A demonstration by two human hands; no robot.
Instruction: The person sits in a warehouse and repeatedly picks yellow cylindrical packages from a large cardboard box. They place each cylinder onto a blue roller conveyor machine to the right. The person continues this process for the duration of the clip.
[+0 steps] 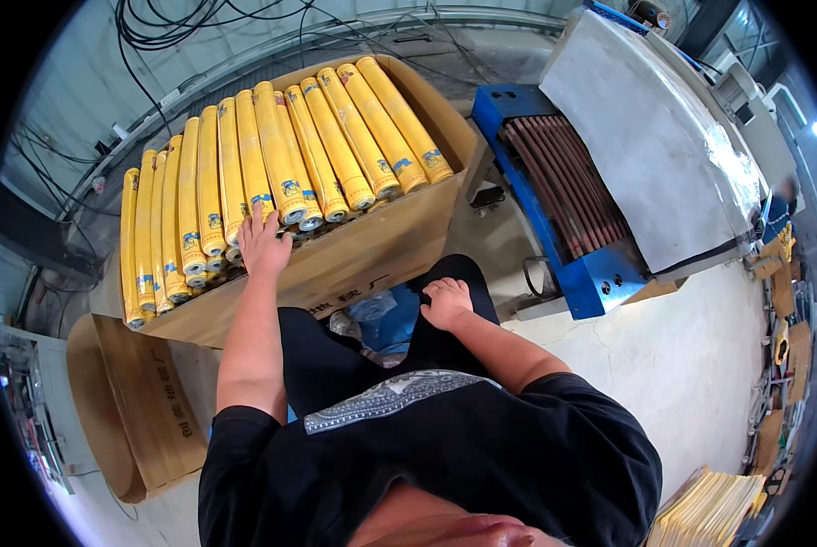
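Observation:
A large cardboard box [335, 264] stands in front of me, filled with long yellow tubes [276, 137] printed with small blue pictures. The tubes lie side by side in a slanted row, their near ends toward me. Against the near ends of the middle tubes rests my left hand [264, 244], its fingers spread and not wrapped round any tube. My right hand [447, 304] lies palm down on my right knee, fingers loosely stretched, holding nothing.
To the right stands a machine with a blue frame [600, 278], dark rollers [563, 182] and a pale sheet cover [654, 137]. Another cardboard box [149, 410] sits at lower left. A stack of yellow sheets [709, 510] is at lower right. Black cables [176, 27] hang behind.

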